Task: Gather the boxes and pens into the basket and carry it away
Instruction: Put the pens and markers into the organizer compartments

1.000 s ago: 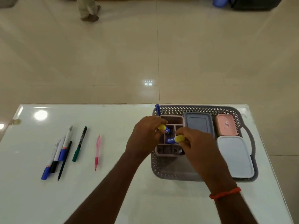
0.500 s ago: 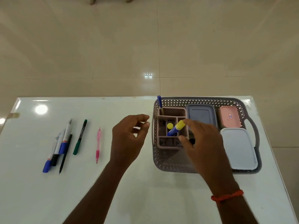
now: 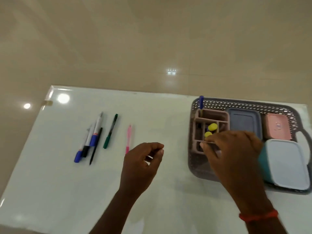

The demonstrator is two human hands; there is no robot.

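A grey lattice basket stands at the table's right end. It holds a pink divided organizer, a grey-blue box, a pink box and a teal box with a white lid. Two yellow-capped markers stand in the organizer, and a blue pen sticks up at its far left corner. My right hand lies over the organizer's near edge, fingers loose, holding nothing. My left hand hovers over the table, loosely curled and empty. Just left of it lies a pink pen.
Farther left on the white table lie a green pen, a thin black pen and a bunch of white-and-blue markers. Beige tiled floor lies beyond the far edge.
Both yellow-capped markers now stand in the organizer, let go. My left hand has drawn back leftward from the basket toward the pink pen. The view has swung left.
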